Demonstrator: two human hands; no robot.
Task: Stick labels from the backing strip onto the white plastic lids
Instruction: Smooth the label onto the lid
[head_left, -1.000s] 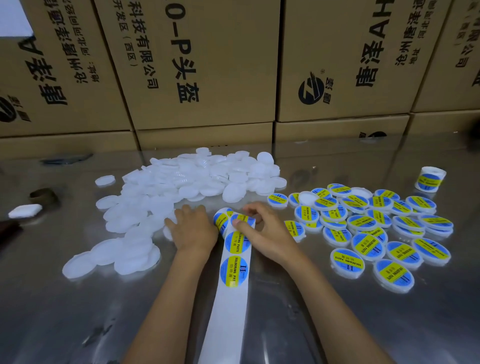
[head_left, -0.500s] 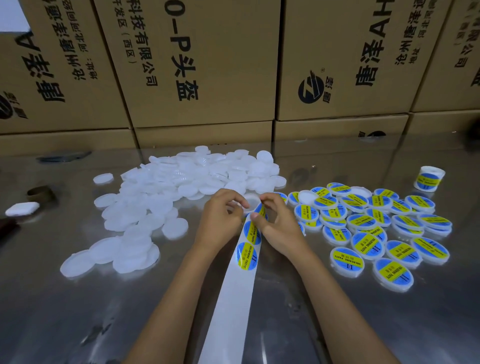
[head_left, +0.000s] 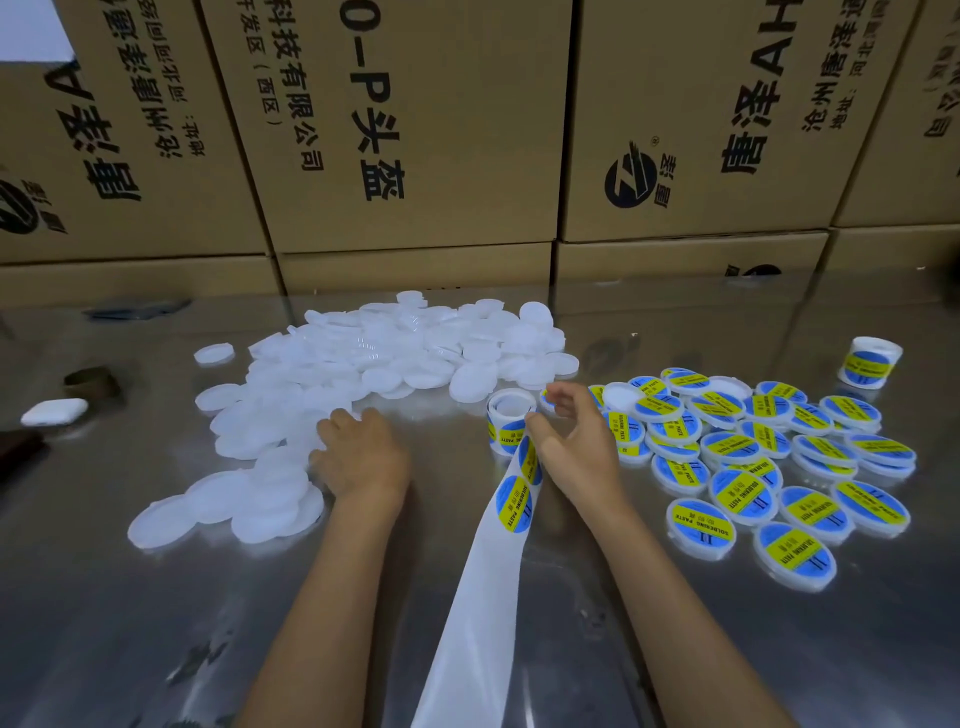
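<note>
Lids (head_left: 363, 374) at 11 o'clock are touched by left hand (head_left: 358, 457); backing strip (head_left: 483, 597) edge is pinched by right hand (head_left: 571, 452).

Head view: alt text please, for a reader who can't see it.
A person's left hand rests on a pile of plain white lids while the right hand pinches a label beside the label roll; labelled lids lie right.

Labels (head_left: 736, 490) apparently read "SOLDERING PASTE"; boxes (head_left: 395, 124) "AH".

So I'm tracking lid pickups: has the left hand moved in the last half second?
Yes. The left hand went left, from the label roll onto the plain lids.
</note>
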